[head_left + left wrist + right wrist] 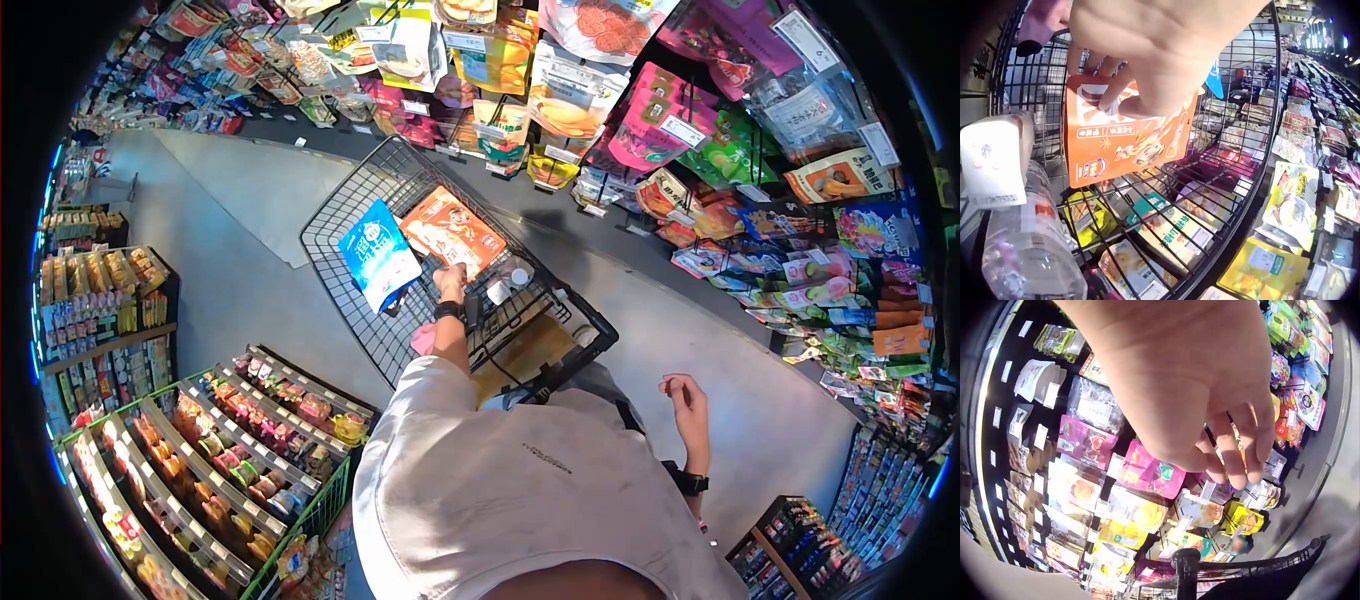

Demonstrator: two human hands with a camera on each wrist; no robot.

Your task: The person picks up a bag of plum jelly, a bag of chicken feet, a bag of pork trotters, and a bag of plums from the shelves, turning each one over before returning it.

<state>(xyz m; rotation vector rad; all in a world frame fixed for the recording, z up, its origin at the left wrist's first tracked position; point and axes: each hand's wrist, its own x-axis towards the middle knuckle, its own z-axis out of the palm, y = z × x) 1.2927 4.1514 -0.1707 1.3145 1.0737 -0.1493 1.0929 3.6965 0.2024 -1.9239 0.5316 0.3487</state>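
Note:
My left hand (450, 281) reaches into a black wire shopping cart (598, 325) and holds an orange snack packet (455, 230) by its edge. In the left wrist view the thumb lies on the printed front of the packet and the fingers go over its top edge, their tips partly hidden. Beside it in the cart lies a blue and white bag (378, 250). A clear plastic bottle (1029, 244) and a small white pack (992, 164) are near the handle end. My right hand (686, 402) hangs beside the cart with loosely bent fingers, holding nothing.
A long rack of hanging snack bags (575, 100) runs along the cart's far side. A tiered snack stand (215, 455) is at the lower left, with a shelf (100, 300) beyond it. Grey aisle floor (220, 210) shows left of the cart.

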